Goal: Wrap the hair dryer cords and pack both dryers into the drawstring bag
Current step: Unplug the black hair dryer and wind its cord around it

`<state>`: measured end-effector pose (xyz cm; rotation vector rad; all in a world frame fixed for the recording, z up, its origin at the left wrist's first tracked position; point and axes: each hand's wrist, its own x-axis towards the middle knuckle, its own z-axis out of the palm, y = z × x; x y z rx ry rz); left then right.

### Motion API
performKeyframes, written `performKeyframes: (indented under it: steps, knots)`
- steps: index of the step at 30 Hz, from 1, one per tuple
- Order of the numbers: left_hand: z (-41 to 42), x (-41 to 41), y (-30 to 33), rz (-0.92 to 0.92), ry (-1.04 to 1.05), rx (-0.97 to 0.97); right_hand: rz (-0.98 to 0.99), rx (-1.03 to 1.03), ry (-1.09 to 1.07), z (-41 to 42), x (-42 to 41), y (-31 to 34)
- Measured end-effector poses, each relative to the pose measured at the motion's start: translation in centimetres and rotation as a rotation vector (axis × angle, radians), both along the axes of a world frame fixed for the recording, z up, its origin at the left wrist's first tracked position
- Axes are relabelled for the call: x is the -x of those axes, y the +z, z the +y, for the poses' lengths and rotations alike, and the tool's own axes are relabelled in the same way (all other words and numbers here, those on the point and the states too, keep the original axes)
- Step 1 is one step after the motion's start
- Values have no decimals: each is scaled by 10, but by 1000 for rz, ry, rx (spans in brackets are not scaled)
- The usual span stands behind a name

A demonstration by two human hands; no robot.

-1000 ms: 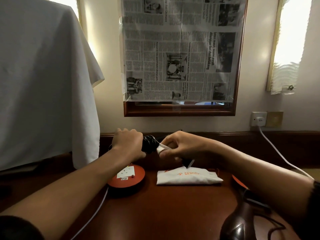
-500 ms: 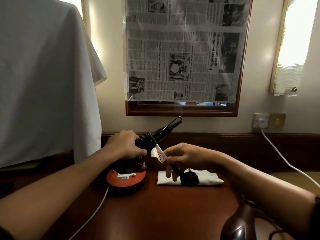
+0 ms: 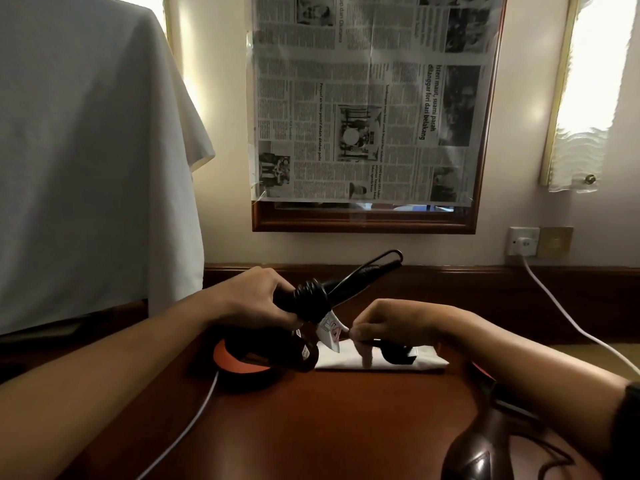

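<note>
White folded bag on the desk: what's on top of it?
Over the white bag hangs the black plug, held by the right hand, one fingertip pointing down at the cloth. Whether plug or fingertip touches it is unclear; the bag's printed face is hidden.

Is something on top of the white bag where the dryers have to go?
Yes. The black plug and the right hand are right over the folded white bag, which lies flat and closed on the desk.

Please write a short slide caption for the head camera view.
Left hand grips a hair dryer while right hand pinches its cord above a folded white bag.
</note>
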<state>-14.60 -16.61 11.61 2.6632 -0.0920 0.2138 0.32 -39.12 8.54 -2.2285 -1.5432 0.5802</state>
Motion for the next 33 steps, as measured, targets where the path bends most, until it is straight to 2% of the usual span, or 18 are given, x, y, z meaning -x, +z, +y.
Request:
performKeyframes:
  steps: [8, 11, 14, 19, 24, 26, 28, 33]
  knots:
    - [-10, 1, 3, 58, -211, -43, 146, -1, -84, -9, -8, -1]
    - [-16, 1, 4, 114, -289, -145, 129, 36, -55, -8, -14, 15]
    - [-22, 1, 1, 171, -299, -258, 7, 117, -44, -4, -18, 30]
    - [-38, -7, -10, 144, -216, -619, -92, 251, -90, 9, -6, 45]
    - [-48, -11, -11, -21, -92, -958, -292, 219, -133, 22, 3, 51]
    - [-49, -12, -14, -51, -41, -974, -420, 167, -187, 26, 9, 47]
    - [-49, -15, -17, 1, 43, -934, -523, 114, -214, 29, 16, 40]
    - [-34, -28, -17, 232, 196, -660, -679, 29, -199, 31, 34, 19]
